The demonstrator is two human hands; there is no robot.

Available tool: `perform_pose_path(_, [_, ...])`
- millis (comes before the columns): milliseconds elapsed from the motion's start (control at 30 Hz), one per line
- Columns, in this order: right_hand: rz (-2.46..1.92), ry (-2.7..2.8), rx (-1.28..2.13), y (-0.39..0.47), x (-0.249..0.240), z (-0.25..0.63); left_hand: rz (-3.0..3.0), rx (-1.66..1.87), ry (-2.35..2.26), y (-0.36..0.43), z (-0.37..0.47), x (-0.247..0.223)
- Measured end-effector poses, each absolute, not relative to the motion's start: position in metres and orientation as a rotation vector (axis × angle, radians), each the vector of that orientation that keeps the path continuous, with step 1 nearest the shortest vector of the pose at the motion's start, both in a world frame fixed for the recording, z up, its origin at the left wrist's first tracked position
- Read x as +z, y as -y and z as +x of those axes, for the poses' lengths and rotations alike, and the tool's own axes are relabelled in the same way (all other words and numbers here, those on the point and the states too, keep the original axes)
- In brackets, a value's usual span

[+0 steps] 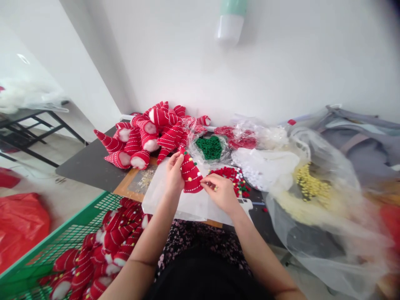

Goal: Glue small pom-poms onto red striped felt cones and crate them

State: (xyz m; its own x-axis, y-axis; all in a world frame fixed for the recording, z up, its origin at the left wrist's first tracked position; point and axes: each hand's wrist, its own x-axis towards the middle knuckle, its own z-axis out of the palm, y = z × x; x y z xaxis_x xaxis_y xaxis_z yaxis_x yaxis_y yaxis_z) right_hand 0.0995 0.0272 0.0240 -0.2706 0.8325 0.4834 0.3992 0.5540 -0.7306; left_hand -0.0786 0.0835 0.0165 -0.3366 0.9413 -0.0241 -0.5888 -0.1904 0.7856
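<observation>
My left hand point(175, 171) is closed on the upper left side of a red cone-shaped stuffed piece point(191, 174) with white stitched stripes. Small yellow, green and white pom-poms dot its front. At its lower right edge, my right hand point(221, 191) has thumb and forefinger pinched together against the fabric. Small pale yellow pom-poms show among the curled fingers of that hand; what sits right at the fingertips is too small to tell. Under both hands lies a white sheet point(162, 196). Red and green pom-poms point(233, 177) are piled just beyond my right hand.
Several red striped cones with white stuffing point(146, 139) are heaped at the back left. Bags of green pom-poms point(209, 148), white pom-poms point(259, 166) and yellow pom-poms point(312, 183) stand behind and right. A green basket point(59, 229) at lower left holds decorated cones.
</observation>
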Motion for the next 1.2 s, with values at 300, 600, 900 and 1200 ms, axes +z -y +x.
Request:
perform_pose_path(300, [-0.992,1.707,0.583,-0.023,0.029,0.101,0.516,1.774,-0.825,-0.084,-0.083,0.019])
perform_pose_path(600, [-1.044,1.559,0.676,-0.032,0.032,0.099,0.538,1.657,-0.735,-0.079,-0.087,0.025])
perform_pose_path(900, [-0.983,1.653,0.698,-0.038,0.034,0.085,0.504,1.613,-0.709,-0.072,-0.083,0.029])
perform_pose_path(1200, [-1.475,1.759,0.556,0.001,0.017,0.2,0.79,1.266,-1.49,0.024,-0.261,0.024])
